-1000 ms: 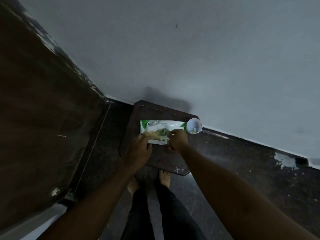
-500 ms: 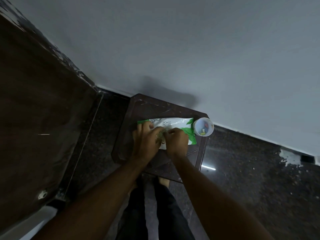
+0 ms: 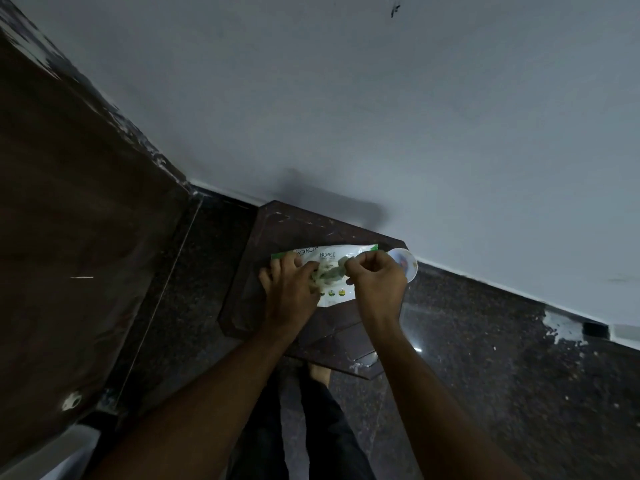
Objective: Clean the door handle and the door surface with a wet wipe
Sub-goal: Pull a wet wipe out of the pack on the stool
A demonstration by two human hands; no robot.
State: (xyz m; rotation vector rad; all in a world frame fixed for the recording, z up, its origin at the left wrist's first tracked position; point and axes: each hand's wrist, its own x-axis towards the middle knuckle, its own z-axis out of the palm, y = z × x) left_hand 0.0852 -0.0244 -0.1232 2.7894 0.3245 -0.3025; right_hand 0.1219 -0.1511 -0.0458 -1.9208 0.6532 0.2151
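A white and green wet wipe pack (image 3: 332, 255) lies flat on a small dark brown stool (image 3: 277, 223). My left hand (image 3: 289, 289) presses down on the pack's left part with its fingers spread. My right hand (image 3: 375, 285) pinches a crumpled pale wet wipe (image 3: 329, 271) that sticks up out of the pack's opening between my hands. The dark brown door (image 3: 76, 202) stands at the left; its handle is out of view.
A small white cup (image 3: 407, 263) with coloured bits inside stands at the stool's far right corner, just behind my right hand. A grey wall (image 3: 381, 116) rises behind the stool. The floor (image 3: 502, 358) is dark speckled stone. My feet (image 3: 320, 374) are below the stool's near edge.
My right hand has drawn back to the right, and a crumpled wipe now shows out of the pack. My left hand stays pressed on the pack. The view has moved closer.
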